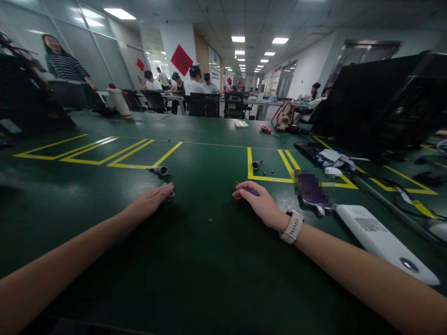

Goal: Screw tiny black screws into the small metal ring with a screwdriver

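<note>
My left hand (pixel 155 200) lies low over the green table, fingers stretched out and held together. A small metal ring-like part (pixel 171 195) shows at its fingertips; whether they touch it is unclear. Just beyond lies a metal cylindrical connector (pixel 161 170) with a tapered end. My right hand (pixel 257 201), with a pale watch at the wrist, is closed around a small screwdriver (pixel 252 190) with a purple handle; its thin shaft points left. Past that hand a second metal connector (pixel 257 164) rests beside tiny parts (pixel 268 172). One tiny ring (pixel 210 220) lies between my hands.
Yellow tape (pixel 195 149) marks boxes on the table (pixel 202 279). To the right are a phone (pixel 312 188), a long white device (pixel 384 242), cables, a glove (pixel 335 159) and dark monitors. A red-handled screwdriver (pixel 268 130) and a bottle (pixel 119 102) lie farther back. People sit beyond.
</note>
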{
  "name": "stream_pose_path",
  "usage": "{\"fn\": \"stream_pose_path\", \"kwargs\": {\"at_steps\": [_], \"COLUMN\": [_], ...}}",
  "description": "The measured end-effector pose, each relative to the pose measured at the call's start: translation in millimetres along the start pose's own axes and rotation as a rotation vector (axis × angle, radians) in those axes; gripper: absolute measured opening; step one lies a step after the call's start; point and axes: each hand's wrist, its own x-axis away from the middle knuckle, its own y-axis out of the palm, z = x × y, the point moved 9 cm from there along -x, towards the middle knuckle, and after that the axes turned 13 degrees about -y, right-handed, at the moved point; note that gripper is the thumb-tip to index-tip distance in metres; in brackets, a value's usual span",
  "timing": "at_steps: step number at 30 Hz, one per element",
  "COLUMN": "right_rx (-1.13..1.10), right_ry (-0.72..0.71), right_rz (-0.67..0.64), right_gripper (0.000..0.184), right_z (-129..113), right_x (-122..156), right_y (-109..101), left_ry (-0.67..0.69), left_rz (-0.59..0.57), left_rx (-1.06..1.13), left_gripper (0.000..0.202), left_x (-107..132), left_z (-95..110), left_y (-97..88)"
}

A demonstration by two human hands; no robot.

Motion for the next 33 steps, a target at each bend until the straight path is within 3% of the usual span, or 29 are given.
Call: {"fn": "stream_pose_path", "kwargs": {"at_steps": [7,11,14,19,23,27,33], "right_rx": [0.022,0.034,0.003,-0.132,-0.285,-0.356,-0.334], "right_ry": [0.02,0.022,0.039,0.023,0.027,0.1,0.116], "right_rz": [-0.029,-0.017,0.016,0.073,0.064,0.014,0.009], "right_gripper": [0.017,0.015,0.016,0.032,0.035,0.036,0.035], "right_z": [-3.9,-8.1,-10.6,-11.4,-9.6,-7.5,-7.7], "right_x": [6.0,10.7,13.6,15.8,17.4,21.1,22.2], "right_y": [6.2,9.5,10.4,5.8,7.7,17.1,18.9], "left_ry": [0.251,0.314,0.309,0.299,0.252,0.171,0.006], "left_rz": [-0.317,-0.439,-0.454,-0.409,-0.149,0.047,-0.185], "left_rx": [-0.016,-0.011,0.039,0.25,0.354,0.586,0.859], "left_gripper": [0.065,0.053,0.044,0.05,0.04,0.041,0.037], "left_x": [56.3,87.4,97.2,94.5,76.0,53.8,33.9], "left_z": [52.0,72.9,82.8,106.3,123.2,116.0,89.9], "left_y": [69.6,96.9,104.3,89.4,52.3,25.2,44.1]}}
